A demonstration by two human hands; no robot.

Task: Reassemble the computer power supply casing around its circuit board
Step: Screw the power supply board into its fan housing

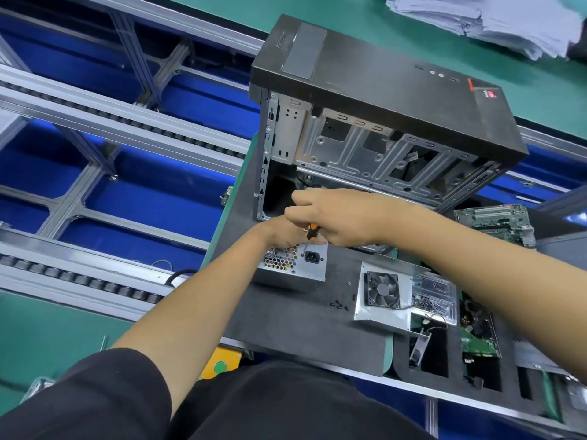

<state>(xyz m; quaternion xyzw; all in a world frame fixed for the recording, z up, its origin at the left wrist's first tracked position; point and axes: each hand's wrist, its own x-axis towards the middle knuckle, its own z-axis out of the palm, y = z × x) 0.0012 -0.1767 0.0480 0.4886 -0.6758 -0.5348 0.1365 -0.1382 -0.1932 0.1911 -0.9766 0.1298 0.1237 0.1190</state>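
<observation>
A grey power supply box (pixel 290 266) stands on the dark mat, its honeycomb vent and black power socket facing me. My left hand (pixel 279 231) holds its top edge. My right hand (pixel 330 215) grips an orange-and-black screwdriver (pixel 312 231) whose shaft points down at the box face beside the socket. To the right lies a separate metal cover panel with a black fan (pixel 382 290), and next to it a clear plastic sheet (pixel 435 296). Several small black screws (pixel 339 304) lie loose on the mat between box and panel.
An open black computer tower (pixel 381 122) stands just behind my hands. A green motherboard (pixel 495 222) lies at the right, more boards in foam slots (pixel 479 338) below it. A roller conveyor (pixel 95 281) runs along the left. White cloths (pixel 482 20) are stacked at the top right.
</observation>
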